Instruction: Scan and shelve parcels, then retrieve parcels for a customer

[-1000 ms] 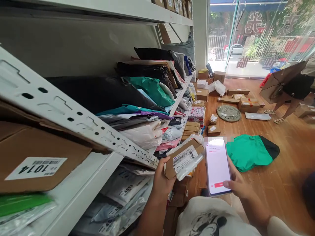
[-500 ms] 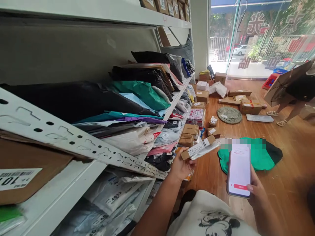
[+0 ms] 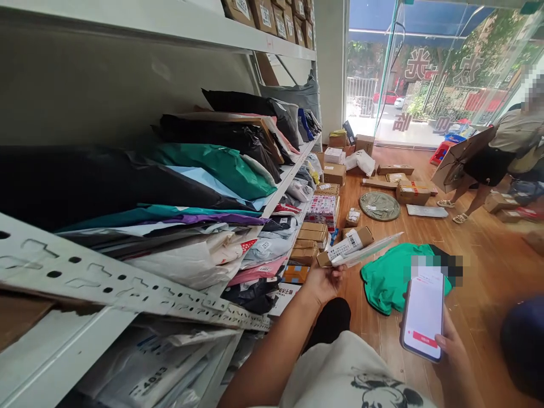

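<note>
In my left hand (image 3: 325, 281) is a small cardboard box (image 3: 346, 245) with a white barcode label, held together with a thin clear plastic packet (image 3: 372, 249) that sticks out to the right. My fingers wrap round their near end. A smartphone (image 3: 423, 317) sits in my right hand (image 3: 453, 343), its lit screen facing me and a red button near the bottom. The right thumb rests at the screen's lower right edge. On the floor beyond the phone lies a green and black bag (image 3: 391, 275). Part of the phone's top is blurred out.
White metal shelving (image 3: 136, 289) on my left carries stacked mailer bags (image 3: 212, 164) and boxes. Parcels (image 3: 412, 192) and a round grey-green bundle (image 3: 379, 205) lie on the wooden floor. Another person (image 3: 495, 153) stands at right with a large flat cardboard piece (image 3: 461, 156) near the glass front.
The view has shifted rightward and slightly forward. The plastic packet now spreads further from the box. Both hands keep their hold, and more of the other person shows.
</note>
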Demonstrator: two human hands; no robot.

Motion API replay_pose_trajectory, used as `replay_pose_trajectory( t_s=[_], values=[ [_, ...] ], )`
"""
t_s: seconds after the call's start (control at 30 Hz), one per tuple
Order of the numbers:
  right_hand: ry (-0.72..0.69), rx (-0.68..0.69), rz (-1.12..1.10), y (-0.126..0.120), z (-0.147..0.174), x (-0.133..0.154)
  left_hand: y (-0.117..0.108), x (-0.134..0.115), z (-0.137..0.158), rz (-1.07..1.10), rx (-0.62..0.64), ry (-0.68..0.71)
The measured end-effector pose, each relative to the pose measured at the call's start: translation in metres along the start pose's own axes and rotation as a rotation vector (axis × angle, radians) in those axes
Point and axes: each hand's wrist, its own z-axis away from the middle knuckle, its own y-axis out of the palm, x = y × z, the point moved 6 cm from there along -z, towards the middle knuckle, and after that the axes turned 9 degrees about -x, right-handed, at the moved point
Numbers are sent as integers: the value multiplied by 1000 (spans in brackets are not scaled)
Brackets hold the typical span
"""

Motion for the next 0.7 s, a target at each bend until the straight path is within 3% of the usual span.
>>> replay_pose_trajectory(
  t_s=[0.33, 0.57, 0.7],
  values=[
    [-4, -117, 11, 8, -28, -1, 29, -37, -52, -34, -27, 71],
    [67, -136, -1, 1, -105, -17, 77, -83, -104, -36, 47, -34],
    [37, -129, -99, 36, -149, -2, 112, -115, -133, -51, 102, -115]
  ],
)
